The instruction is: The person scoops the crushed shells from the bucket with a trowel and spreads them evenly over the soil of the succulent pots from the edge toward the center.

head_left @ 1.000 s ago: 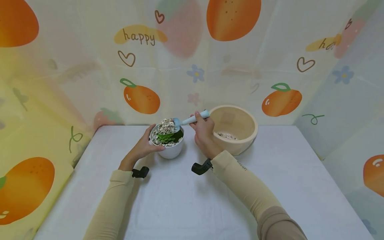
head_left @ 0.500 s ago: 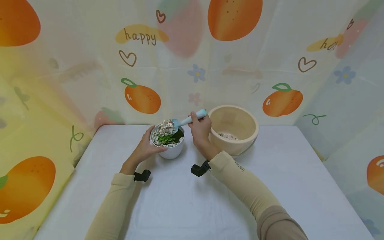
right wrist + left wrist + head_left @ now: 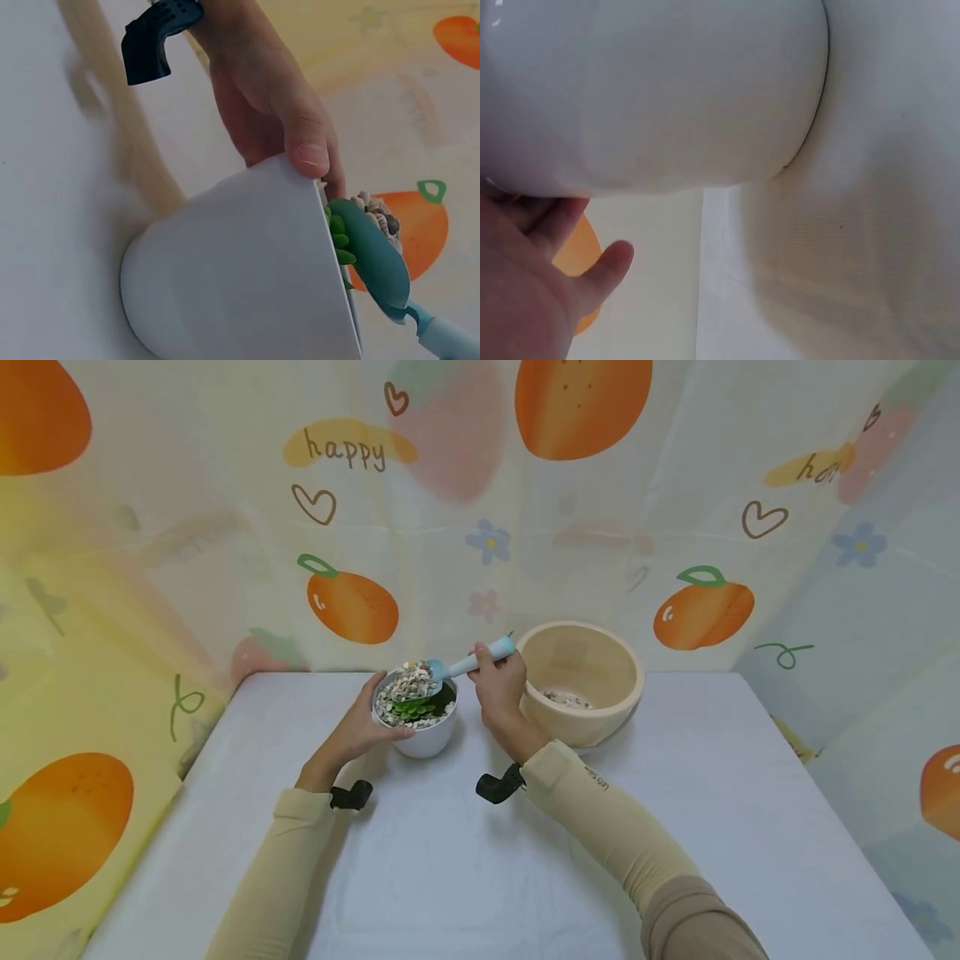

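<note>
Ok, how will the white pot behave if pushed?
The white pot could tip if pushed high, since it narrows toward its base. Its smooth, shiny surface may be slippery. Probably stiff: no dent shows where the left hand holds it.

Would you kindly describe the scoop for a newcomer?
On the white table, find the beige bowl, then the smaller white pot to its left. Over the pot's green plant is the scoop, heaped with gravel; unlike the bowl or pot, it is bluish and long-handled.
</note>
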The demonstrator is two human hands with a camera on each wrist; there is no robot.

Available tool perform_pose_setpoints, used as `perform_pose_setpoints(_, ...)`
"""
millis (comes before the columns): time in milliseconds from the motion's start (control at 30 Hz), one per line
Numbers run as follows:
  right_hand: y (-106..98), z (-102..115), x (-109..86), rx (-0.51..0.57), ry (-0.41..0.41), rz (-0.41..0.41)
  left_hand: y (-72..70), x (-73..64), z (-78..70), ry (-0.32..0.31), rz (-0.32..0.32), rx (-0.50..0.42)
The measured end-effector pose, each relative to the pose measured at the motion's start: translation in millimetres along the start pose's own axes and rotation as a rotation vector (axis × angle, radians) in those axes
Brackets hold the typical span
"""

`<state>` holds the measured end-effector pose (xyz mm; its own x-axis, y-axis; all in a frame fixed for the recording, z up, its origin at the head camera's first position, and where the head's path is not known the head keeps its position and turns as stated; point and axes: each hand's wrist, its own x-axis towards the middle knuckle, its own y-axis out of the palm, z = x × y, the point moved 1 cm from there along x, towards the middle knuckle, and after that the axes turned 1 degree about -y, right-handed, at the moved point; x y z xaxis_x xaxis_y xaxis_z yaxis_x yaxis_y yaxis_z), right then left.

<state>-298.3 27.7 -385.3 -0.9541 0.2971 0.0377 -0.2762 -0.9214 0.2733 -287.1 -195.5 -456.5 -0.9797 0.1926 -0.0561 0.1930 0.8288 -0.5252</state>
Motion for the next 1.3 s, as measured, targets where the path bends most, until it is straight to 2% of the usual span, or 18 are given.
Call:
perform_pose_setpoints(300, 0, -4, -0.7, -0.014, 0.018, 0.011, 13.4, -15.2, -2.6, 0.019, -0.137, 0.016)
perform_pose_setpoints(400, 1, -5, 0.9, -0.011, 0.016, 0.014, 16.5, -18.4, -4.1, 0.021, -0.159, 0.042)
perform_pose_setpoints(533, 3, -5, 1.9, -0.028, 0.008, 0.032, 11.6, -19.8, -4.2, 0.007, -0.122, 0.057)
perform_pose_setpoints(700, 5, -4, 2.6, -0.073, -0.021, 0.036, 0.1, -15.9, -3.3, 0.002, -0.032, 0.032)
perform_pose_setpoints(800, 6, -5, 2.8, -0.074, -0.021, 0.041, -2.3, -14.4, -2.9, -0.008, -0.001, 0.021)
perform_pose_setpoints(1100, 6, -7, 4.6, -0.098, -0.022, 0.045, 2.5, -13.0, 2.1, 0.016, -0.038, 0.023)
perform_pose_setpoints(1300, 6, -7, 6.7, -0.083, -0.005, 0.057, 5.0, -15.0, -0.1, 0.010, -0.059, 0.038)
